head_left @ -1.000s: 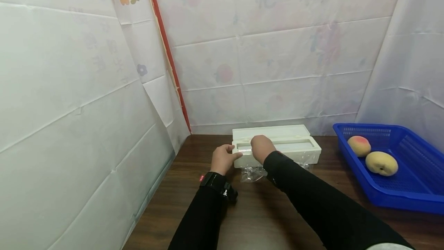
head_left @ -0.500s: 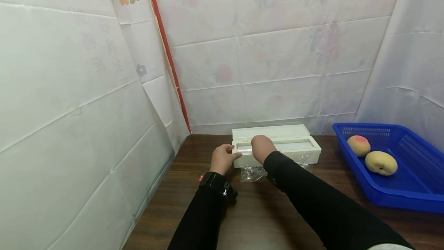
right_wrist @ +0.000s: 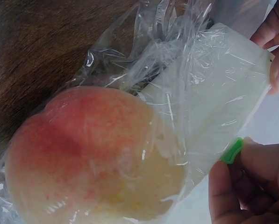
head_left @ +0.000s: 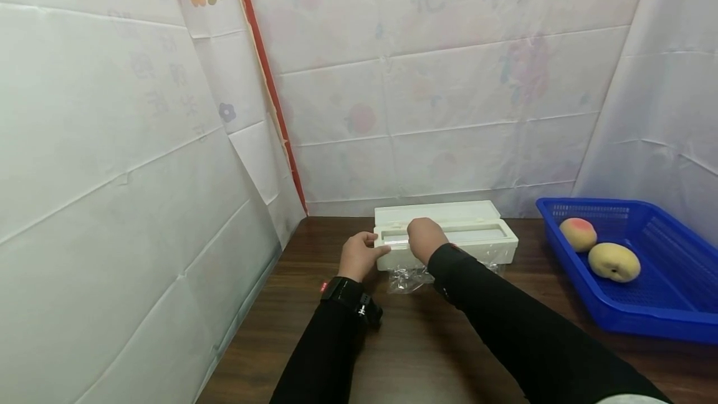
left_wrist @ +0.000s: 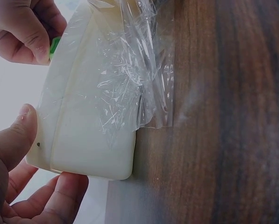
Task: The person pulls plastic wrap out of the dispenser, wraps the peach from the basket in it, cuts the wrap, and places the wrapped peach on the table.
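Pale, creased sheets (head_left: 449, 80) with faint printed flowers are lining the space, a red strip (head_left: 271, 80) is running down near the left corner, and a dark wood-grain table (head_left: 404, 354) is filling the lower part of the head view. On it, near the back sheet, a white cling-film dispenser (head_left: 483, 247) is sitting with its lid (head_left: 437, 212) standing open behind it, and clear film (head_left: 408, 280) is hanging over its front and crumpling onto the table. The left hand (head_left: 359, 257) is gripping the dispenser's left end; the right hand (head_left: 425, 240) is reaching over the front edge, its own fingers hiding what they are holding from this side. Black sleeves (head_left: 316, 354) are covering both arms, and a black strap (head_left: 343, 293) is circling the left wrist. Off to the right, a blue plastic basket (head_left: 656, 324) is holding a pink-topped peach (head_left: 578, 234) and a yellow peach (head_left: 614, 262), lying close together. In the left wrist view, the left thumb is pressing on the dispenser's upper edge while the other fingers are bracing its end; farther along, the right fingers are closing around a small green slider (left_wrist: 54, 45). In the right wrist view, a red-and-yellow peach (right_wrist: 97, 149) is lying under the film, beside the dispenser, and the right thumb and forefinger are pinching the slider at the dispenser's edge.
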`<state>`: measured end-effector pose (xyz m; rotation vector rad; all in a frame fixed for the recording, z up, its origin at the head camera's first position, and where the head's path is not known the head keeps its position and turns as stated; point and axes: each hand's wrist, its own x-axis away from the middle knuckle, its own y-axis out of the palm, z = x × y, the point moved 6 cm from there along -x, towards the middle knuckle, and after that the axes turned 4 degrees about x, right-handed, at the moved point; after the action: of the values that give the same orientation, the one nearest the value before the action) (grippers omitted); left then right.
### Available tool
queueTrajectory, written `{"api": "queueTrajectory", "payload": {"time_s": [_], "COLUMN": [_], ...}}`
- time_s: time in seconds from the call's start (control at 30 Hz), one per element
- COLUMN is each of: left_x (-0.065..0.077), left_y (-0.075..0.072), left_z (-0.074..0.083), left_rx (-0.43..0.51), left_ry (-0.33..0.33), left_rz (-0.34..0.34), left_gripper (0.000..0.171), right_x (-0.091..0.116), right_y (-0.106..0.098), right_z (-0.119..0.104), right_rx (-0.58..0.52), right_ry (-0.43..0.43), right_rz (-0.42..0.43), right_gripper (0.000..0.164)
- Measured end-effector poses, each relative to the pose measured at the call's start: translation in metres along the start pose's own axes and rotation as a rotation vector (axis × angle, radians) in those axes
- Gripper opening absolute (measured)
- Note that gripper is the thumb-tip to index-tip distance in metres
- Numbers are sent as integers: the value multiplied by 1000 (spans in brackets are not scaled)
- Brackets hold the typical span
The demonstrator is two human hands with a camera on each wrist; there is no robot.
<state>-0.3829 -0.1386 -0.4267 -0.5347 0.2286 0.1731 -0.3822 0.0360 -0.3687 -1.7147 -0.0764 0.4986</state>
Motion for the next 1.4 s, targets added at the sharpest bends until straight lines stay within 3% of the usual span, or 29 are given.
{"api": "queueTrajectory", "payload": {"time_s": [0.97,1.4], "left_x": [-4,-4], "left_y": [1,0], "left_z": [-5,-3], "left_rx": [-15,-8], "left_ry": [5,11], "left_rz": [12,6], "left_gripper": [50,49], "right_x": [8,9], "right_y": [-8,-8], "right_z": [1,2], "right_rx": [-3,-27], "right_ry": [19,23], "right_rz": [-40,-33], "right_gripper": [21,25]}}
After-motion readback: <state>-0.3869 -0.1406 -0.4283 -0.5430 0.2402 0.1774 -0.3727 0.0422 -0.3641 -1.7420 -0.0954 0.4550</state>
